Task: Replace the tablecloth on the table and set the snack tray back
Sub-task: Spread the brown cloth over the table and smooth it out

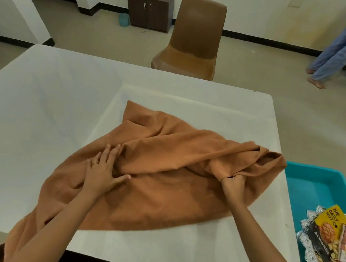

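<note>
A rumpled rust-brown tablecloth (163, 172) lies bunched over the white counter (43, 100) toward its near right corner. The left hand (101, 170) presses flat on it, fingers spread; the right hand (231, 183) clutches a gathered fold. The silver snack tray (313, 252) sits off the right edge.

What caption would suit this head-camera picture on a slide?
Left hand flattens a brown tablecloth on the white table; right hand grips a bunched fold.

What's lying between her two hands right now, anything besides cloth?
Only cloth, in the head view: a raised fold of the brown tablecloth runs between the flat left hand and the right hand gripping a bunch.
</note>
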### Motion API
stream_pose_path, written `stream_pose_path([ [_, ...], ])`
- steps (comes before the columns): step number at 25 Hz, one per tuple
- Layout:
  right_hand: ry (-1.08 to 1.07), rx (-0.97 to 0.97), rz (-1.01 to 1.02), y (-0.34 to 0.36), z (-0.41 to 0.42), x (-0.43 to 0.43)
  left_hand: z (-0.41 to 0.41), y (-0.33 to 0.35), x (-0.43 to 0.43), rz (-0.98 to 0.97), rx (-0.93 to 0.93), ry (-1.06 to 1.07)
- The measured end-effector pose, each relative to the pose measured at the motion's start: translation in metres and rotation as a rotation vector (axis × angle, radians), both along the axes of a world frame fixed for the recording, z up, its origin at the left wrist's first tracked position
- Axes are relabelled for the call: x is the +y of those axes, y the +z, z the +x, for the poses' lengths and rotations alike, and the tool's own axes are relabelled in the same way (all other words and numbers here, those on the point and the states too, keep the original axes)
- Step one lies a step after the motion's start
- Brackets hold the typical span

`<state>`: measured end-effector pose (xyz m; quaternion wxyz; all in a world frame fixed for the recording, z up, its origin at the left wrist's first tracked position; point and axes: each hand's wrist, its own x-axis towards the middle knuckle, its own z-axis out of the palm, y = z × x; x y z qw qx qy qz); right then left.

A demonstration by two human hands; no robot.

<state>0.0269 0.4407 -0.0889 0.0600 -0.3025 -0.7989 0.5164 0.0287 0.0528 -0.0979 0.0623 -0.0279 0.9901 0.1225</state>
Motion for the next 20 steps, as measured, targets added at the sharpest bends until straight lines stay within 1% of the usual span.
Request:
stream_pose_path([
  [1, -0.068, -0.014, -0.078, 0.001, -0.008, 0.001, -0.002, -0.009, 0.000, -0.076, -0.024, -0.041],
  [2, -0.149, -0.039, -0.190, 0.009, -0.017, 0.000, -0.003, -0.014, 0.001, -0.095, -0.007, -0.084],
  [3, -0.216, -0.045, -0.344, 0.019, -0.026, 0.001, -0.008, -0.012, 0.002, -0.036, 0.039, -0.082],
  [4, -0.270, -0.033, -0.491, 0.027, -0.036, 0.006, -0.014, -0.004, 0.003, 0.079, 0.126, -0.045],
  [5, -0.281, -0.010, -0.588, 0.039, -0.042, 0.011, -0.021, 0.011, 0.004, 0.206, 0.153, 0.011],
  [6, -0.240, -0.012, -0.600, 0.054, -0.050, 0.020, -0.034, 0.027, 0.002, 0.311, 0.158, 0.096],
  [7, -0.160, -0.026, -0.545, 0.068, -0.057, 0.030, -0.050, 0.042, -0.006, 0.395, 0.205, 0.193],
  [8, -0.054, -0.041, -0.462, 0.085, -0.065, 0.041, -0.067, 0.058, -0.017, 0.438, 0.263, 0.283],
  [10, 0.142, -0.065, -0.374, 0.117, -0.086, 0.068, -0.092, 0.093, -0.041, 0.450, 0.322, 0.422],
  [11, 0.220, -0.114, -0.365, 0.130, -0.095, 0.081, -0.100, 0.103, -0.055, 0.446, 0.325, 0.487],
  [13, 0.295, -0.240, -0.417, 0.149, -0.106, 0.105, -0.104, 0.120, -0.085, 0.407, 0.285, 0.650],
  [14, 0.279, -0.272, -0.424, 0.152, -0.108, 0.117, -0.103, 0.120, -0.104, 0.383, 0.275, 0.730],
  [15, 0.230, -0.264, -0.431, 0.155, -0.108, 0.127, -0.100, 0.116, -0.121, 0.381, 0.259, 0.804],
  [17, 0.049, -0.140, -0.458, 0.153, -0.106, 0.139, -0.087, 0.098, -0.155, 0.475, 0.214, 1.013],
  [19, -0.206, -0.029, -0.620, 0.137, -0.098, 0.142, -0.067, 0.075, -0.178, 0.523, 0.136, 1.206],
  [20, -0.311, -0.013, -0.689, 0.123, -0.092, 0.146, -0.058, 0.063, -0.183, 0.492, 0.090, 1.269],
])
